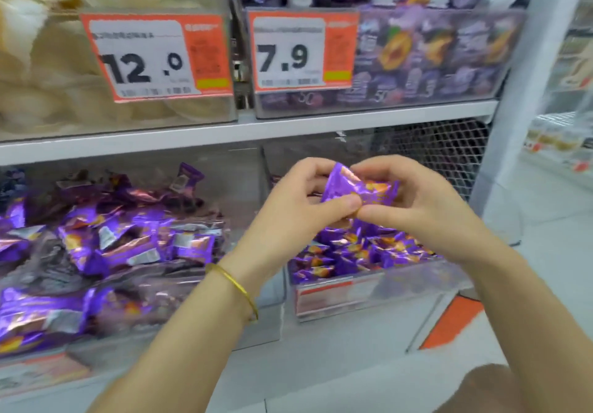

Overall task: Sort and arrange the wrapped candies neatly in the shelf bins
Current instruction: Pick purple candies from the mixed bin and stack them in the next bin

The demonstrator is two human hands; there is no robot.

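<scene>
Upper left bin [48, 98]: clear-walled, packed with pale yellowish packs; a price tag reading 12.0 [154, 56] hangs on its front.
Upper right bin [449, 98]: clear-walled, filled with purple packs printed with orange; a price tag reading 7.9 [301, 51] sits at its front left.
Lower left bin [272, 287]: a loose heap of purple wrapped candies [112, 239], lying at all angles, some face down with white labels showing.
Bracelet [234, 284]: a thin gold band on the left wrist.
Left hand [298, 200]: fingers curled, thumb and fingertips pinching the left end of the held candy.
Held candy [356, 188]: a purple wrapper with orange print, held in the air between both hands above the lower right bin; its long axis runs roughly left to right, the left crimped end raised a little and pointing up-left.
Lower right bin [369, 294]: a clear front wall with an orange label; smaller purple-and-orange candies [353, 252] cover its floor in a shallow layer.
Right hand [414, 197]: fingers curled over the right end of the held candy, its thumb meeting the left thumb under the wrapper.
Mesh panel [442, 152]: dark, behind the lower right bin.
</scene>
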